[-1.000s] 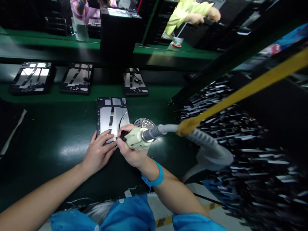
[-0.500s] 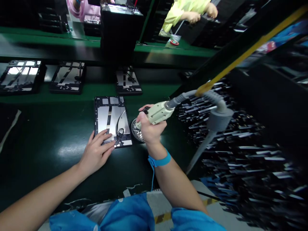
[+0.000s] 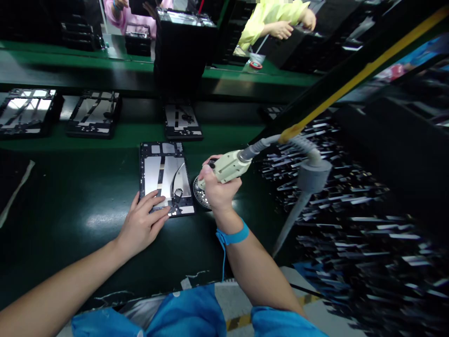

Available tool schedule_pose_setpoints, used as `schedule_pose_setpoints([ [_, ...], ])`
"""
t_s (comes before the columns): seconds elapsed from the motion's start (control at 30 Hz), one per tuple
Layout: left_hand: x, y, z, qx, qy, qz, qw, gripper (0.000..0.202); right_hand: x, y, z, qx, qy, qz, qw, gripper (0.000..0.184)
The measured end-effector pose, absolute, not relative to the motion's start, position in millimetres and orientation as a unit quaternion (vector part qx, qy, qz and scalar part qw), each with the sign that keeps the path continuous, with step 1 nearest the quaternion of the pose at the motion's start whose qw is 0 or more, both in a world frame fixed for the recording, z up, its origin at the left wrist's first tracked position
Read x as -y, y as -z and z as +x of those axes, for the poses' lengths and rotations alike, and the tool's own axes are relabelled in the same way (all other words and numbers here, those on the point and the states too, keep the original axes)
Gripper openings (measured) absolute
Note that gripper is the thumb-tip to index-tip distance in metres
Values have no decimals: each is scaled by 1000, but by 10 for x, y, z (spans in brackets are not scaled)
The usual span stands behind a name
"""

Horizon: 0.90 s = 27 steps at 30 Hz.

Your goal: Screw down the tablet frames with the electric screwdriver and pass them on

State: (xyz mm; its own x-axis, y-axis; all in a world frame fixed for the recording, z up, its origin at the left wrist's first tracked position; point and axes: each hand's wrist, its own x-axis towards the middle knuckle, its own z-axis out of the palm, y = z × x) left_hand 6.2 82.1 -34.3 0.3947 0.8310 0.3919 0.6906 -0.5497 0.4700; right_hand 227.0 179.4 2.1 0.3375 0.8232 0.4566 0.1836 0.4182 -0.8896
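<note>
A dark tablet frame (image 3: 164,175) with silver plates lies on the green bench in front of me. My left hand (image 3: 142,223) rests flat on its near left corner, fingers spread. My right hand (image 3: 218,189) grips a cream electric screwdriver (image 3: 228,167), tip pointing down over a round metal screw dish (image 3: 201,194) beside the frame's right edge. A grey hose (image 3: 301,154) runs from the tool up to a yellow strap (image 3: 351,79). A blue wrist strap (image 3: 232,235) circles my right wrist.
Three more tablet frames (image 3: 93,114) sit on the conveyor behind. A black box (image 3: 184,47) stands at the back centre. Racks of dark parts (image 3: 351,210) fill the right side. Other people in pink (image 3: 124,11) and yellow (image 3: 273,18) sleeves work at the far bench.
My right hand lifted the screwdriver off the frame's near edge and moved right, above the screw dish. My left hand stayed on the frame.
</note>
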Motion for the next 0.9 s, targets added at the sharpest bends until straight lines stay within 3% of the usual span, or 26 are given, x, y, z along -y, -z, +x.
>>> schedule_pose_setpoints([
  [0.33,-837,391,87,-459,-314,821,128,30,-1567,-412,2080,497,-280,-419,706,15],
  [0.57,-846,372,82,-458,-318,816,153,39,-1180,-325,1753,585,-405,-330,620,27],
  [0.9,-835,364,108,-460,-324,812,154,41,-1169,-217,1714,597,-407,-378,579,30],
])
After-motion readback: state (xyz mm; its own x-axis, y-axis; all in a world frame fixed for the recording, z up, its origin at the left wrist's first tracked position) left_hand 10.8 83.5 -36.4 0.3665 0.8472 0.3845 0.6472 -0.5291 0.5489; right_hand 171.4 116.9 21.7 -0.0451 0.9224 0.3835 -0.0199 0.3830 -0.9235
